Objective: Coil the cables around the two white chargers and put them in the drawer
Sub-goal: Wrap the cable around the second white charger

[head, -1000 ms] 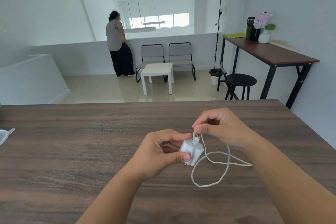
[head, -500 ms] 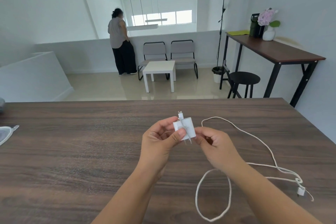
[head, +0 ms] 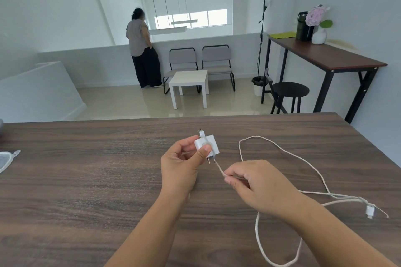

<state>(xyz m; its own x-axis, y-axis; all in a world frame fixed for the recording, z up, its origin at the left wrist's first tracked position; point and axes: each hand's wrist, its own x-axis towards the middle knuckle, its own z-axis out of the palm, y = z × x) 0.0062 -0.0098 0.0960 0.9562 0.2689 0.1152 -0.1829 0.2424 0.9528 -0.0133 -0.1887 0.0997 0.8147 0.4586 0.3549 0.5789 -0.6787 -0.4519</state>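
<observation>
Head view: left hand [head: 180, 165] fingers pinch charger [head: 207, 145]; right hand [head: 256, 186] fingers pinch cable [head: 282, 149].

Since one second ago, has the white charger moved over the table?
Yes. The left hand has carried the white charger away from the person, closer to the far edge of the table.

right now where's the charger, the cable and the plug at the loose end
charger [head: 211, 143], head view, white face beside the thumb
cable [head: 282, 149], head view, far loop on the table
plug [head: 369, 212], head view, white connector body
</observation>
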